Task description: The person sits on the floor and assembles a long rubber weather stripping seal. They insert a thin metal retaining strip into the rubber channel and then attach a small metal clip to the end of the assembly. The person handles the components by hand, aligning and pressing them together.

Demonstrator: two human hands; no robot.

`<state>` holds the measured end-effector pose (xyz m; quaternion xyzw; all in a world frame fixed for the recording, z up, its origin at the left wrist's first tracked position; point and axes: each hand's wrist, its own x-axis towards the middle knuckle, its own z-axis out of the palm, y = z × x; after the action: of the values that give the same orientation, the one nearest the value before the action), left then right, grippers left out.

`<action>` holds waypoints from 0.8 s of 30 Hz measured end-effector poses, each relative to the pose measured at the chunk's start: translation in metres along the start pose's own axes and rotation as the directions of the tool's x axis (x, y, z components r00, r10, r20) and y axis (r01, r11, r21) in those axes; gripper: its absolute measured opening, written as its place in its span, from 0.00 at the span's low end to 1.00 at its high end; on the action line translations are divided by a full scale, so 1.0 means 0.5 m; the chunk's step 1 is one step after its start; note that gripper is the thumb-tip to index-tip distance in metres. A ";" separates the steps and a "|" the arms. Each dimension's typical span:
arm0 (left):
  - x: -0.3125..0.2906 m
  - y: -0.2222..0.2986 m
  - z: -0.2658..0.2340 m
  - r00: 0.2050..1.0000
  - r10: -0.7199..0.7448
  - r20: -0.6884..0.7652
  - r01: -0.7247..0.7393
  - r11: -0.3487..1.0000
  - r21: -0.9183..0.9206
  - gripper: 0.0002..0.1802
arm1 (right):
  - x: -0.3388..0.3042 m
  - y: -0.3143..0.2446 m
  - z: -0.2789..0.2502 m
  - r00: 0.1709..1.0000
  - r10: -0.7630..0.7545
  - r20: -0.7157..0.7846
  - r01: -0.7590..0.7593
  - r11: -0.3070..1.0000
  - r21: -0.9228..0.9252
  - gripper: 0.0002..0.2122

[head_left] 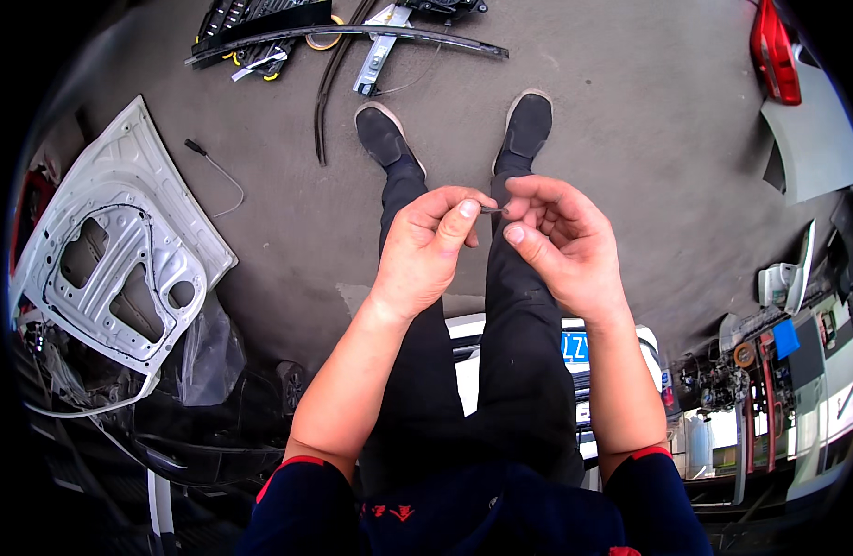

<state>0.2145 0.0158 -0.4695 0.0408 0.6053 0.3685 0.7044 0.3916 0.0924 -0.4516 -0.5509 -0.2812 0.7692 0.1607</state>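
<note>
My left hand (417,255) pinches a small, thin dark piece (491,210) between thumb and forefinger. Its exact kind is too small to tell. The piece points toward my right hand (579,250), whose fingers are loosely curled with the thumb apart from the forefinger. One right fingertip is close to the tip of the piece; whether they touch I cannot tell. Both hands are held in front of my legs, above the floor.
A bare white car door panel (120,218) stands at the left, with a black-ended cable (224,171) on the floor beside it. Long dark trim strips (426,35) and a metal bracket (378,60) lie ahead. A red tail light (776,56) is at the far right, a white car behind me.
</note>
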 end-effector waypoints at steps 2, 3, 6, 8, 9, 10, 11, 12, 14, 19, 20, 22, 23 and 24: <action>-0.005 0.002 -0.010 1.000 0.000 0.013 -0.001 0.999 0.054 0.15 | 0.001 0.011 0.002 1.000 0.002 -0.003 -0.002 1.000 -0.018 0.12; -0.009 0.001 -0.016 1.000 0.000 0.012 -0.001 0.999 0.052 0.15 | 0.001 0.015 0.007 1.000 0.020 0.011 -0.020 0.999 -0.027 0.10; -0.015 -0.001 -0.031 0.999 -0.014 0.038 0.012 0.999 0.051 0.13 | 0.013 0.017 0.019 0.997 -0.054 0.049 0.062 0.981 -0.184 0.08; -0.014 0.001 -0.040 1.000 -0.005 0.021 0.001 0.982 0.188 0.12 | 0.020 0.016 0.029 0.986 -0.142 0.089 0.164 0.932 -0.322 0.07; -0.014 0.002 -0.041 1.000 -0.003 0.019 -0.001 0.983 0.186 0.12 | 0.022 0.010 0.039 0.971 -0.218 0.096 0.238 0.877 -0.418 0.07; -0.013 0.001 -0.038 1.000 0.000 -0.019 0.004 0.983 0.185 0.12 | 0.023 0.007 0.050 0.951 -0.290 0.111 0.305 0.806 -0.508 0.06; -0.012 0.000 -0.036 0.998 0.002 -0.056 0.009 0.983 0.184 0.12 | 0.021 0.018 0.059 0.931 -0.348 0.110 0.347 0.751 -0.561 0.09; -0.011 0.000 -0.032 0.998 0.003 -0.059 0.007 0.983 0.182 0.12 | 0.018 0.025 0.068 0.931 -0.347 0.115 0.349 0.750 -0.561 0.09; -0.008 0.000 -0.027 0.978 -0.118 -0.171 0.116 0.993 -0.018 0.13 | 0.011 0.032 0.083 0.875 -0.449 0.180 0.432 0.557 -0.709 0.13; -0.016 -0.017 -0.028 0.975 -0.185 -0.119 0.167 0.975 -0.146 0.15 | 0.027 0.037 0.069 0.864 -0.444 0.239 0.457 0.488 -0.744 0.12; -0.018 -0.013 -0.024 0.970 -0.223 -0.093 0.205 0.964 -0.170 0.15 | 0.032 0.036 0.064 0.864 -0.442 0.240 0.456 0.487 -0.745 0.12; -0.016 -0.007 -0.034 0.975 -0.210 -0.074 0.199 0.970 -0.142 0.16 | 0.041 0.025 0.058 0.872 -0.414 0.262 0.465 0.530 -0.709 0.09; -0.015 -0.006 -0.041 0.977 -0.211 -0.037 0.206 0.972 -0.111 0.16 | 0.048 0.019 0.057 0.853 -0.430 0.295 0.496 0.495 -0.713 0.08; -0.013 -0.005 -0.046 0.977 -0.211 -0.001 0.211 0.974 -0.081 0.17 | 0.048 0.015 0.058 0.852 -0.430 0.298 0.498 0.493 -0.713 0.08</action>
<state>0.1955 0.0014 -0.4717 -0.0540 0.5943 0.3159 0.7376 0.3565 0.0924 -0.4674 -0.4375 -0.7245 0.5232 0.0996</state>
